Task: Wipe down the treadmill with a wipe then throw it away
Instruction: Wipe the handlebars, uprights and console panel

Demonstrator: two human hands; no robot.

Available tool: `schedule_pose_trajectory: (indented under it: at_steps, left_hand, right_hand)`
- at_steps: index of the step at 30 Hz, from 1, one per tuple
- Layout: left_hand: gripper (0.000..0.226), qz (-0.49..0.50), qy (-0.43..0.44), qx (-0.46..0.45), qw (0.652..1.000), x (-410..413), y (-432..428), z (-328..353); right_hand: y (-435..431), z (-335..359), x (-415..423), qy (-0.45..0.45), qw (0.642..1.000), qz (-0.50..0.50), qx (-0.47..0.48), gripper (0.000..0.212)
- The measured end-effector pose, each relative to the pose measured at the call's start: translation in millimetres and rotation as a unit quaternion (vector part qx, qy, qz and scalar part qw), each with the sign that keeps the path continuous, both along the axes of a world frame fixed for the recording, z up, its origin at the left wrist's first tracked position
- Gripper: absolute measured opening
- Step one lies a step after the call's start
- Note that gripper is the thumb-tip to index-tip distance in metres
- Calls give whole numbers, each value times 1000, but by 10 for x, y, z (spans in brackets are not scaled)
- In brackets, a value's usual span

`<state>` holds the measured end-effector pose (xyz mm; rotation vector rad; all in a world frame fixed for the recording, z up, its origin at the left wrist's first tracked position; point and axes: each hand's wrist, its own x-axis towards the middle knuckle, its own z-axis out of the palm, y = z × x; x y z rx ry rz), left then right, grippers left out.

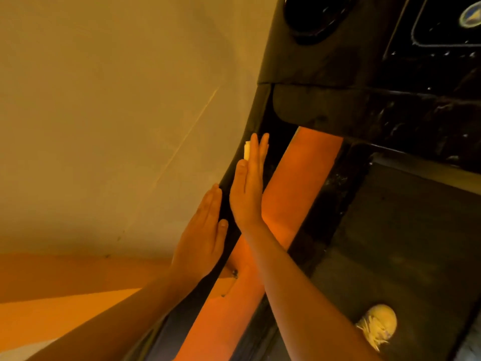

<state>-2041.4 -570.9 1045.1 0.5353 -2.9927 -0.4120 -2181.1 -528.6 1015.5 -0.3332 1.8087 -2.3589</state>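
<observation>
The treadmill was seen filling the right side, its dark belt below the console and a pale wall to the left. The near upright was sandwiched between two flat palms. The right hand was laid against the post's inner face, its grip spread flat with the fingers straight, nothing curled. The left hand was pressed flat on the outer face, its grip equally flat and holding nothing. The wipe was pinned under the right fingertips against the post, with only a pale corner showing.

That was judged the weak spot: the wipe was held by pressure alone, so one easing of the palm on a long stroke and it could be dropped to the floor beside the belt. It could also be bunched up, leaving bare skin dragged over the post. A crumpled pale lump was noted on the belt; what it was could not be told.
</observation>
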Motion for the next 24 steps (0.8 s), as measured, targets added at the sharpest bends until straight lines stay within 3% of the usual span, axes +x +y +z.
schedule_pose_trajectory:
  at_steps: [5,15,17,20,24]
  left_hand:
    - [61,-10,5,3,1000,-9,36,41]
    - [62,-51,-17,30,998,13,-105,91]
    - [61,-61,-16,44,997,14,-119,103]
    - [60,-69,6,57,996,5,-116,95]
    - [61,-69,24,59,996,15,-125,73]
  right_hand:
    - [-40,100,-96,-79,996,-8,-34,48]
    - [-123,123,-304,-106,981,-104,-127,44]
    - [-140,62,-324,-73,990,-82,-91,47]
    - [-131,-66,-299,33,999,-28,11,69]
    - [-108,-154,-258,42,999,-12,-1,59]
